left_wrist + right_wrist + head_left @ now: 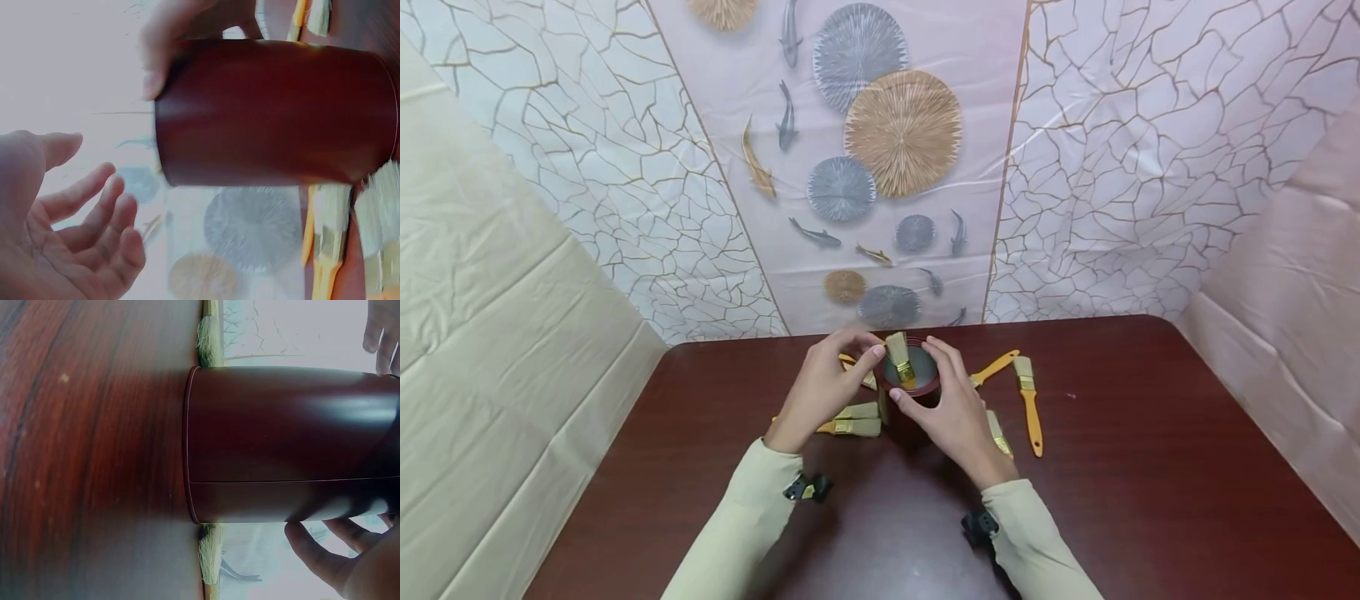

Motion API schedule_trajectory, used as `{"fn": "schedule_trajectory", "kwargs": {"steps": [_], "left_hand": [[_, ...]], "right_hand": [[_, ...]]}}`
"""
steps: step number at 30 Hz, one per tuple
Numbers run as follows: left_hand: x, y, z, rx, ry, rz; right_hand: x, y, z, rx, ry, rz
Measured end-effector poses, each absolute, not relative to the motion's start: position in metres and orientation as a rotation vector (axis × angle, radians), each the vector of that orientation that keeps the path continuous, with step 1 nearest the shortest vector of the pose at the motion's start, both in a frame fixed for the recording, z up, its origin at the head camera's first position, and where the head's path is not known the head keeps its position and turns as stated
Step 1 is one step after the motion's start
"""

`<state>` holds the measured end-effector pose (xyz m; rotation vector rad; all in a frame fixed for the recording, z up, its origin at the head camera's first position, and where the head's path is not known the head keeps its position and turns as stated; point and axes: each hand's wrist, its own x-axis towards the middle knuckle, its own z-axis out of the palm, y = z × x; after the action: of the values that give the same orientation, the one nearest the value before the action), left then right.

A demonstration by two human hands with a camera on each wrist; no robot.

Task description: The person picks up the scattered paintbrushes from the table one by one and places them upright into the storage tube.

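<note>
A dark red-brown cylindrical cup [275, 112] stands upright on the table. One paintbrush [898, 354] leans inside it, pale bristles up and handle down in the cup. My right hand [952, 414] grips the cup near its rim, thumb on the near side and fingers round the right side. Beside the rim on the left is my left hand [827, 379], close to the bristles in the head view. In the left wrist view its fingers are relaxed and hold nothing, with a gap between them and the cup.
Left of the cup lie several yellow-handled paintbrushes [857, 427], partly under the left hand. More lie to the right, including a full-length brush [1028, 408] and one pointing at the back edge [997, 366]. Patterned cloth [902, 133] hangs behind the dark wooden table [1150, 467].
</note>
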<state>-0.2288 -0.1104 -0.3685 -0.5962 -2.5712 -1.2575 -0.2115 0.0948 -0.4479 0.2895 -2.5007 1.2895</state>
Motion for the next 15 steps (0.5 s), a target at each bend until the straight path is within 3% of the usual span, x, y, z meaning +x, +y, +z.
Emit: {"fn": "schedule_trajectory", "kwargs": {"steps": [15], "left_hand": [[-0.223, -0.171, -0.401, -0.436, -2.715, -1.225]], "right_hand": [[-0.210, 0.096, -0.447, 0.289, -2.528, 1.272]]}}
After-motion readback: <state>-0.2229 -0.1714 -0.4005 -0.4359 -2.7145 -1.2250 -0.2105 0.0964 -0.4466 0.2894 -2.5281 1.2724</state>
